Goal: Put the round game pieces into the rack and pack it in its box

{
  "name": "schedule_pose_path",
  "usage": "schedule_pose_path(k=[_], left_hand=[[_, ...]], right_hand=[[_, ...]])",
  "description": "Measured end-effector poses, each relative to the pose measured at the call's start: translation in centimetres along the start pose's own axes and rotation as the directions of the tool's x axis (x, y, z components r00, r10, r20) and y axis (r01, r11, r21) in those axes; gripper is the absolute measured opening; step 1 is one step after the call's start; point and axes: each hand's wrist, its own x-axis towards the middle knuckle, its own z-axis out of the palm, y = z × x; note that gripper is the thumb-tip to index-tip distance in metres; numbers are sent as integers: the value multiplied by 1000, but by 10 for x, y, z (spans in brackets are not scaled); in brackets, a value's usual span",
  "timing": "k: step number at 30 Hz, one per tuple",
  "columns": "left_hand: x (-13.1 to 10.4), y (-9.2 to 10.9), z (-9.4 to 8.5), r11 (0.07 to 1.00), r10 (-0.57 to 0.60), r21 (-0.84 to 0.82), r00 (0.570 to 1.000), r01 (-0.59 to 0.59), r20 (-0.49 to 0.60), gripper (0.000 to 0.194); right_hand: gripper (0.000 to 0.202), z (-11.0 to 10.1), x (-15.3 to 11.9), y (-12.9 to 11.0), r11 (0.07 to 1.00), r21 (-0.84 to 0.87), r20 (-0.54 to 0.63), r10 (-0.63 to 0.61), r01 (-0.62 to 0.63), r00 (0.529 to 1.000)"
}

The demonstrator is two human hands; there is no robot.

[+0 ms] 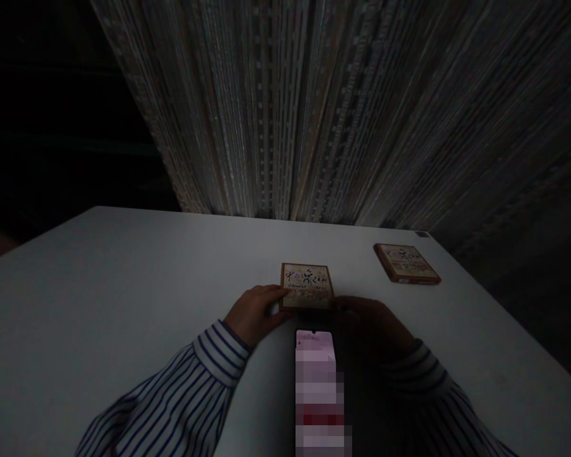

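Note:
A small, flat Chinese chess box (309, 279) with a brown border and a printed lid lies before me on the white table. My left hand (257, 311) grips its left side, one finger reaching over the lid and the thumb at the near edge. At the lower right corner, my right hand (375, 320) has its fingers closed against the box; much of that hand is in dark shadow. Just below the box, between my wrists, a phone (314, 346) with a lit pink screen lies on the table, its lower part blurred out by blocks.
A second, similar flat box (406, 263) rests farther back on the right of the white table (124, 285). A striped string curtain (285, 127) hangs along the far edge. A small dark patch (422, 234) marks the far right corner. The room is dim.

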Motion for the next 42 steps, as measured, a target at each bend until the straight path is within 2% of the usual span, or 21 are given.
schedule_pose_path(k=[4, 7, 10, 13, 19, 25, 36, 42], left_hand=[[-1, -2, 3, 999, -11, 32, 999, 12, -34, 43], [-1, -3, 4, 999, 6, 35, 997, -4, -75, 43], [1, -2, 4, 998, 54, 16, 994, -53, -95, 39], [3, -2, 3, 996, 92, 1, 992, -92, -87, 38], [3, -5, 5, 994, 110, 1, 990, -110, -85, 36], [3, -6, 7, 993, 113, 31, 992, -111, -62, 36], [3, -6, 8, 994, 73, 88, 997, -71, -26, 37], [2, -5, 5, 994, 72, 81, 997, -69, -39, 37]], right_hand=[[21, 2, 0, 6, 999, -5, -8, -53, 53, 999], [25, 10, 0, 16, 988, -21, -117, -154, 153, 981], [29, 22, 1, 25, 980, -66, -217, -200, 190, 956], [30, 30, 3, 30, 967, -104, -256, -252, 232, 933], [32, 33, 5, 27, 950, -172, -185, -292, 262, 938], [30, 31, 5, 22, 959, -189, -125, -236, 210, 964], [30, 39, 5, 26, 968, -169, -131, -206, 183, 970], [30, 29, 5, 17, 979, -161, -100, -144, 127, 985]])
